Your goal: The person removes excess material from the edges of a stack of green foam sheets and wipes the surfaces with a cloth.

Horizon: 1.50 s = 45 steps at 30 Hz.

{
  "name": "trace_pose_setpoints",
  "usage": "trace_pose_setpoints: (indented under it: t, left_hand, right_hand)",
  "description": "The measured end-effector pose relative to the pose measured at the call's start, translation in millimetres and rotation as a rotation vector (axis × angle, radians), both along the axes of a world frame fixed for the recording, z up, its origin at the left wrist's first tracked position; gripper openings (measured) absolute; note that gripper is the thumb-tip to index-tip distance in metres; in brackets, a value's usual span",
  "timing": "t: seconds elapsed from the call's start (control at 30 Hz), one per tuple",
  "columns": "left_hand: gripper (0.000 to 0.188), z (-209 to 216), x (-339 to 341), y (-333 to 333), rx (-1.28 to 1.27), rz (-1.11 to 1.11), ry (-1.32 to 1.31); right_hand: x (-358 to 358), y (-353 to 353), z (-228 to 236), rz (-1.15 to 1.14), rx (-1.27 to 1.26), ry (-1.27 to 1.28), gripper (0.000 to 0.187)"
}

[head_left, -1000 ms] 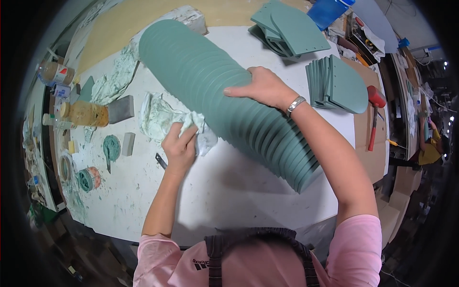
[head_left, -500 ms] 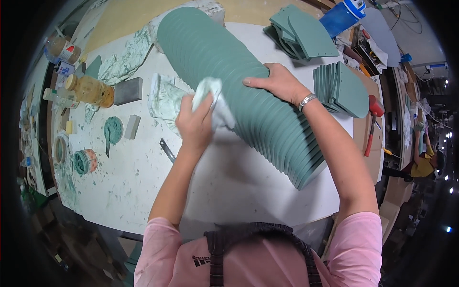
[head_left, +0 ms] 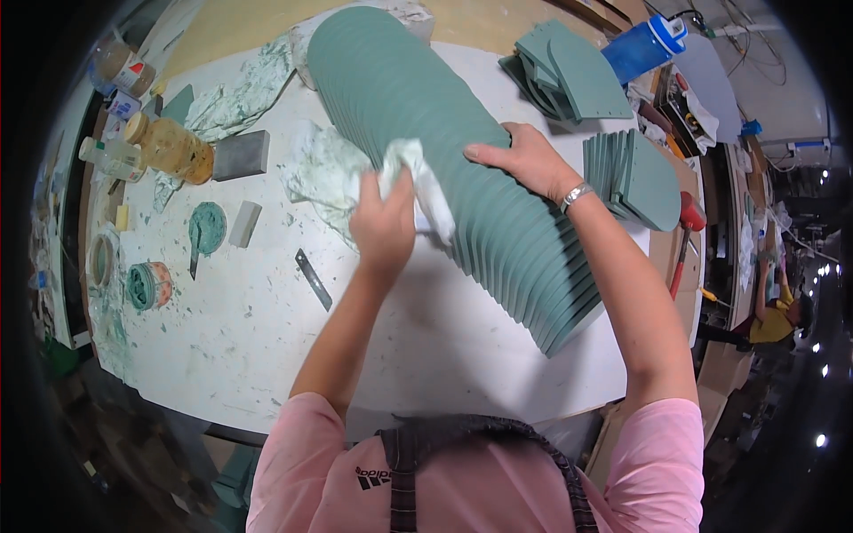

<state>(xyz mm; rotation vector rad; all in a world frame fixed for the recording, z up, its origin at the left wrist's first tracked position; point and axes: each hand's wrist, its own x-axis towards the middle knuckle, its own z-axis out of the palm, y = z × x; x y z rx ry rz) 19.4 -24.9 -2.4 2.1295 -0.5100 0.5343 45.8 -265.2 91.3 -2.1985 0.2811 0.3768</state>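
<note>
Left hand (head_left: 384,226) — fingers closed tight on a white rag (head_left: 418,182), bunched and streaked with green, pressing it against the near flank of the long stack of green panels (head_left: 462,169). Right hand (head_left: 520,155) — fingers together and laid flat, palm down on the crest of the same stack, a metal wristwatch (head_left: 576,195) at the wrist; it grips nothing, only rests there.

The stack itself lies on its side across the white worktable (head_left: 267,355), dozens of thin rounded panels set edge-on like a fanned deck, running from the far edge of the table diagonally down toward the person's right, its near end just past the right forearm.

Just left of the rag, a second crumpled cloth (head_left: 320,173) smeared green lies flat on the table, touching the stack's base. Below the left forearm, a narrow metal blade (head_left: 314,279) lies loose on the tabletop. Further left: a grey sanding block (head_left: 241,155), a small white block (head_left: 244,223), a putty knife on a patch of green filler (head_left: 204,229), a round tin of green paste (head_left: 147,284), and an amber jar (head_left: 173,149).

Right of the stack, well apart from the hands — two smaller piles of green panels (head_left: 635,173), a blue bottle (head_left: 644,46) behind them, a red-handled tool (head_left: 686,235) at the table's edge.
</note>
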Motion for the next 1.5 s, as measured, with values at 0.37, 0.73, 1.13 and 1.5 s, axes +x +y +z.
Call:
trace_pose_setpoints:
  t: [0.37,0.73,1.13,1.5]
  left_hand:
    - [0.031,26.6,80.9,0.0,-0.096,0.075,-0.118]
    - [0.028,45.3,117.5,-12.8,-0.099,0.059,-0.177]
    - [0.025,38.6,199.7,-2.7,0.012,0.222,-0.263]
    - [0.016,48.0,228.7,15.4,0.189,0.082,-0.420]
  right_hand:
    - [12.7,4.1,2.4,0.130,0.123,-0.077,0.089]
    - [63.8,51.3,11.4,0.009,-0.264,-0.107,0.090]
    - [63.2,53.5,12.5,0.001,-0.268,-0.124,0.086]
    - [60.7,55.4,19.0,-0.006,-0.273,-0.129,0.083]
